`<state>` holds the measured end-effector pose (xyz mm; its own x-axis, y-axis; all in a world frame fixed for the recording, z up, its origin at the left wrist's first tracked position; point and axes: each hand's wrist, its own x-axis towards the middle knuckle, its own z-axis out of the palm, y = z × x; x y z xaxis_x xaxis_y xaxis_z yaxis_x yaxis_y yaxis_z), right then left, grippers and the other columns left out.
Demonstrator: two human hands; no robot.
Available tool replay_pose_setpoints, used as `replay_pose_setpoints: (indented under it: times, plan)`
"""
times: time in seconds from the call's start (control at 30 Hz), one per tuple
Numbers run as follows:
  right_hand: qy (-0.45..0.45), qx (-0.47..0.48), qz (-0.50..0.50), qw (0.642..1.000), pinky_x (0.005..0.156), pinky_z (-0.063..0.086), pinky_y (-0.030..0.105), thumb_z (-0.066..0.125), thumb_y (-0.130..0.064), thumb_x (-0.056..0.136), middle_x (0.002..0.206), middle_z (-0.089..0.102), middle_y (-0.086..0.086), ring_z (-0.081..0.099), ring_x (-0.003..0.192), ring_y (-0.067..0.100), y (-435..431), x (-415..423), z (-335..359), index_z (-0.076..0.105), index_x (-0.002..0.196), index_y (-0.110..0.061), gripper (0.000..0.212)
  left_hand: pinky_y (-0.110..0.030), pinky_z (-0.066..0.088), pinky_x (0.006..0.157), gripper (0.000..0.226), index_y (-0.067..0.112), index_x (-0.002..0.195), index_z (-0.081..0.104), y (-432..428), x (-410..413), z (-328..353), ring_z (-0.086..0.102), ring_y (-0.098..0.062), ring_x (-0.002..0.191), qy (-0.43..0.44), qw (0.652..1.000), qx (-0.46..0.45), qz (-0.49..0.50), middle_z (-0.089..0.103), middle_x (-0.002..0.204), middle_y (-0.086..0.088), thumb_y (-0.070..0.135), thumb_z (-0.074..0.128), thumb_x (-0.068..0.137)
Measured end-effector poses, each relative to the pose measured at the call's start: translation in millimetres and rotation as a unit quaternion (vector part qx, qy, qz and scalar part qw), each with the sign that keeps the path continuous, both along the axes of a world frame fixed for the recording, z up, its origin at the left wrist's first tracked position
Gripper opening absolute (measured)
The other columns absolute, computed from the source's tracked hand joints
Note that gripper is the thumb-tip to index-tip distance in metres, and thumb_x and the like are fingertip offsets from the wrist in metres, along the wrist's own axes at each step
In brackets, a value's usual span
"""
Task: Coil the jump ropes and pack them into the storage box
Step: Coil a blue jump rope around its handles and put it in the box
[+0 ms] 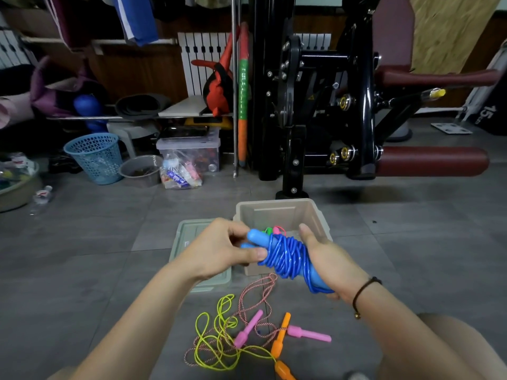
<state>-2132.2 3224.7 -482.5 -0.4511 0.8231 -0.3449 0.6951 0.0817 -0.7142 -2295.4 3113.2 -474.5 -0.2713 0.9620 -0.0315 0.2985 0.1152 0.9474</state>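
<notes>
The left hand point(222, 250) and the right hand point(329, 266) both grasp the blue jump rope point(285, 259), which is wound around its handles. They hold it just above the open beige box point(274, 218). Other loose ropes point(248, 329) lie on the floor, nearer to the person.

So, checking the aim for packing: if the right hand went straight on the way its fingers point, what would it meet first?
Probably the storage box: the right hand, gripping the blue jump rope, points forward over its open top. Height above the rim is unclear.
</notes>
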Motion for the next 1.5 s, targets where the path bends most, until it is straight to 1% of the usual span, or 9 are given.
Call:
replay_pose_setpoints:
  times: [0.17, 0.4, 0.67, 0.77, 0.97, 1.1, 1.23, 1.4, 1.5]
  plan:
    - [-0.026, 0.089, 0.026, 0.995, 0.086, 0.041, 0.033, 0.017, -0.052, 0.098, 0.094, 0.062, 0.013, 0.055, 0.099, 0.030, 13.3, 2.2, 9.6, 0.061, 0.085, -0.013, 0.060, -0.022, 0.053, 0.064, 0.013, 0.020, 0.074, 0.070, -1.3, 10.0, -17.1, 0.060, -0.008, 0.063, -0.024, 0.999, -0.016, 0.017, 0.062, 0.063, 0.007, 0.010, 0.071, 0.081]
    - [0.059, 0.135, 0.013, 0.989, 0.079, 0.035, 0.030, 0.021, -0.040, 0.101, 0.087, 0.059, 0.002, 0.050, 0.090, 0.021, 22.0, -9.3, 4.1, 0.068, 0.098, -0.014, 0.054, -0.027, 0.048, 0.071, 0.032, 0.038, 0.114, 0.052, -12.0, 26.7, -26.2, 0.059, -0.002, 0.072, 0.197, 0.972, 0.023, 0.126, 0.064, 0.087, 0.008, 0.045, 0.026, 0.097]
    - [0.189, 0.324, 0.015, 0.927, 0.053, 0.037, 0.036, 0.031, -0.038, 0.098, 0.044, 0.042, 0.000, 0.041, 0.043, 0.013, 8.1, -17.8, 4.4, 0.056, 0.071, -0.020, 0.041, -0.015, 0.015, 0.037, 0.031, 0.016, 0.093, 0.059, -8.4, 32.0, -33.3, 0.027, -0.003, 0.039, -0.282, 0.935, 0.022, 0.213, 0.040, 0.049, 0.007, 0.032, 0.034, 0.101]
    - [0.209, 0.327, 0.012, 0.921, 0.056, 0.042, 0.035, 0.033, -0.037, 0.098, 0.051, 0.054, 0.006, 0.048, 0.048, 0.015, 9.3, -19.8, -0.4, 0.056, 0.062, -0.018, 0.047, -0.013, 0.022, 0.036, 0.034, 0.014, 0.093, 0.058, -8.8, 30.7, -29.3, 0.033, -0.001, 0.037, -0.230, 0.950, 0.014, 0.213, 0.043, 0.046, 0.011, 0.032, 0.031, 0.102]
    - [0.250, 0.257, -0.025, 0.933, 0.064, 0.039, 0.030, 0.037, -0.029, 0.100, 0.062, 0.058, 0.000, 0.050, 0.059, 0.011, 8.9, -25.0, -4.1, 0.052, 0.057, -0.024, 0.045, -0.042, 0.053, 0.075, 0.035, 0.029, 0.091, 0.062, -15.0, 22.6, -32.1, 0.061, -0.014, 0.079, 0.155, 0.949, 0.088, 0.259, 0.064, 0.079, 0.010, 0.031, 0.029, 0.102]
    - [0.324, 0.187, -0.098, 0.922, 0.059, 0.043, 0.024, 0.034, -0.036, 0.100, 0.067, 0.061, -0.003, 0.053, 0.058, 0.005, 9.7, -23.4, 3.5, 0.058, 0.063, -0.017, 0.048, -0.016, 0.043, 0.052, 0.036, 0.021, 0.094, 0.063, -7.5, 23.2, -22.2, 0.053, 0.001, 0.059, 0.026, 0.966, 0.109, 0.232, 0.059, 0.072, 0.010, 0.029, 0.029, 0.102]
    - [0.498, -0.089, -0.139, 0.851, 0.050, 0.053, 0.031, 0.027, -0.052, 0.097, 0.093, 0.068, 0.008, 0.065, 0.064, 0.020, 23.4, -15.4, 15.5, 0.057, 0.106, -0.015, 0.049, -0.016, 0.032, 0.043, 0.035, 0.017, 0.097, 0.059, 1.1, 11.3, -15.0, 0.040, -0.001, 0.044, -0.085, 0.937, 0.156, 0.301, 0.050, 0.061, 0.004, 0.030, 0.027, 0.103]
    - [0.384, -0.258, -0.013, 0.886, 0.070, 0.059, 0.035, 0.053, -0.046, 0.085, 0.116, 0.065, 0.007, 0.067, 0.092, 0.026, 8.0, -19.8, 14.1, 0.052, 0.122, -0.014, 0.048, -0.024, 0.037, 0.048, 0.025, 0.019, 0.095, 0.048, 17.4, 8.7, -15.0, 0.044, -0.010, 0.048, -0.202, 0.908, 0.198, 0.310, 0.057, 0.056, 0.000, 0.029, 0.027, 0.104]
    - [0.357, -0.238, 0.068, 0.901, 0.084, 0.054, 0.045, 0.059, -0.035, 0.084, 0.093, 0.072, -0.002, 0.066, 0.088, 0.024, -5.0, -30.9, 5.4, 0.062, 0.103, -0.014, 0.029, -0.026, 0.043, 0.050, 0.020, 0.020, 0.094, 0.046, 29.9, 20.9, -21.8, 0.051, -0.014, 0.050, -0.199, 0.937, 0.143, 0.251, 0.062, 0.070, -0.007, 0.029, 0.032, 0.103]
